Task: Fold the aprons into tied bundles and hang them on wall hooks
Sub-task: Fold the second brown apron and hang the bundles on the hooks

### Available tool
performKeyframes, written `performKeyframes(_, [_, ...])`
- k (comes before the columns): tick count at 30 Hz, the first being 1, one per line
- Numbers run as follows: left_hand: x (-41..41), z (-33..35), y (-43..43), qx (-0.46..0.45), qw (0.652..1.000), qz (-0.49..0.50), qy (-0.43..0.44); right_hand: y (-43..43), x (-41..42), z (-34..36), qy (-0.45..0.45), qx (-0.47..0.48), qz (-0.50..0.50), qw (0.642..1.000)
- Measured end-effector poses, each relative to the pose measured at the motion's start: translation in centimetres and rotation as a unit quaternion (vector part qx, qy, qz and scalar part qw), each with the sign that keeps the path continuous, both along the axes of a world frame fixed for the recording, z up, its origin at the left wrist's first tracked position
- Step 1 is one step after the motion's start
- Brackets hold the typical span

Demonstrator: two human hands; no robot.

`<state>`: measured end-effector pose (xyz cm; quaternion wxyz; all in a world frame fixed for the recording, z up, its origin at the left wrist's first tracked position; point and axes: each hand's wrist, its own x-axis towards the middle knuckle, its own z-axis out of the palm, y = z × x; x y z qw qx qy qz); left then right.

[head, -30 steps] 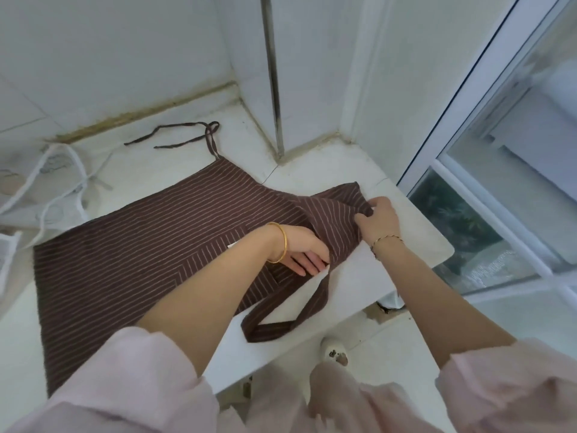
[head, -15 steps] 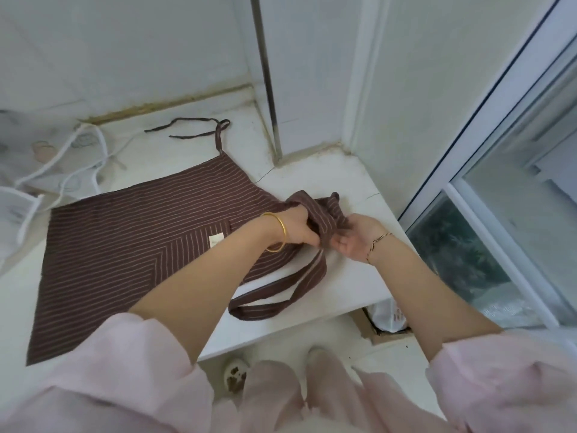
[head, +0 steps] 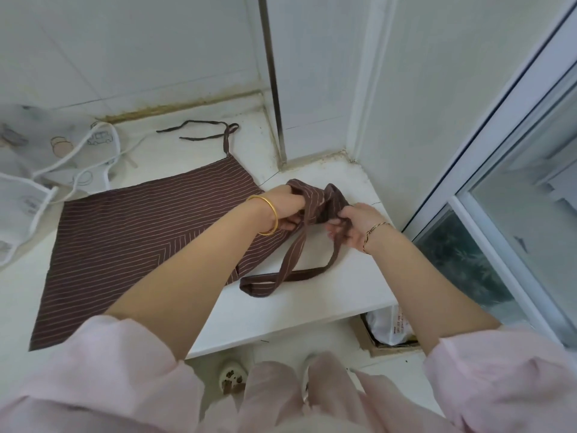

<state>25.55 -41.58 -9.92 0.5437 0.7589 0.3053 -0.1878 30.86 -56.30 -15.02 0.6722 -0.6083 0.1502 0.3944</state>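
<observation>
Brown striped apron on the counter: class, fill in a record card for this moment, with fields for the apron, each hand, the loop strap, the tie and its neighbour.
apron: brown, thin pale stripes; body flat on the white counter, top end bunched
left hand: grips the bunched top
right hand: pinches the same bunch from the other side
loop strap: trails from the bunch, slack on the counter
tie: thin, loose at the far corner
neighbour: white apron with cords, to the left
stage: not yet a bundle

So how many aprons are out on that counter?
2 for sure: the brown striped apron spread in the middle, and a white printed apron crumpled at the far left. That white heap may hide another.
</observation>
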Motion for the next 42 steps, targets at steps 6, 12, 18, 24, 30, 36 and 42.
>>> performKeyframes(6, [0.6,1.7,-0.4,0.056,0.998,0.033,-0.016,-0.4,2.3,1.3,-0.241,-0.273,0.122,0.923])
performKeyframes(12, [0.6,3.1,-1.0,0.040,0.997,0.064,0.009,1.1,5.0,4.0,-0.409,-0.302,0.115,0.853])
performKeyframes(18, [1.5,3.9,-1.2,-0.004,0.992,0.128,0.007,0.3,2.0,3.6,-0.478,-0.280,0.074,0.829])
performKeyframes(24, [2.4,3.2,-2.0,-0.023,0.997,0.077,-0.017,0.0,-1.3,1.8,-0.344,-0.061,0.184,0.919])
performKeyframes(30, [2.2,3.9,-2.7,0.003,0.995,-0.085,-0.044,1.0,-1.3,-0.3,-0.348,-0.163,0.024,0.923])
performKeyframes(36, [3.1,5.4,-3.9,-0.274,0.957,0.050,-0.088,0.9,-1.7,-0.9,-0.368,-0.093,0.025,0.925])
performKeyframes(42, [2.5,3.4,-2.8,0.207,0.955,-0.192,-0.090,0.2,-0.9,-0.2,-0.191,0.003,-0.028,0.981])
